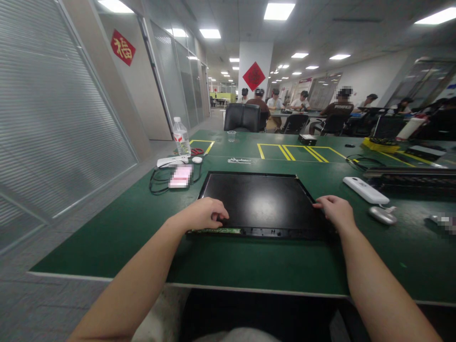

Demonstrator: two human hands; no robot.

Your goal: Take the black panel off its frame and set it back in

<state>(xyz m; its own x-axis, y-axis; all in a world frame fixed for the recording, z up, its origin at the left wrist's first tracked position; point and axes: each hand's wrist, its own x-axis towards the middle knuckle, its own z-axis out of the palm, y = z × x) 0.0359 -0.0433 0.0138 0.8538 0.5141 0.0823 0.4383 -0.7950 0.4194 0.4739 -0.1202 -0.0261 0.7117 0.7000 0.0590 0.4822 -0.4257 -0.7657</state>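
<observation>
A flat black display panel (263, 199) lies on the green table, its glossy face up and reflecting a ceiling light. Along its near edge runs a black strip with a narrow green circuit board (223, 231) at the left. My left hand (206, 213) is over the panel's near left corner, its fingers curled inward at the edge; their undersides are hidden. At the opposite side, my right hand (335, 213) has its fingertips closed on the panel's right edge, with the thumb partly hidden.
Left of the panel are a water bottle (181, 137), red-handled scissors (197, 151), a black cable (154, 186) and a blurred pink item (181, 176). To the right lie a white power bank (366, 190) and a silver mouse-like device (382, 215). People sit at tables farther back.
</observation>
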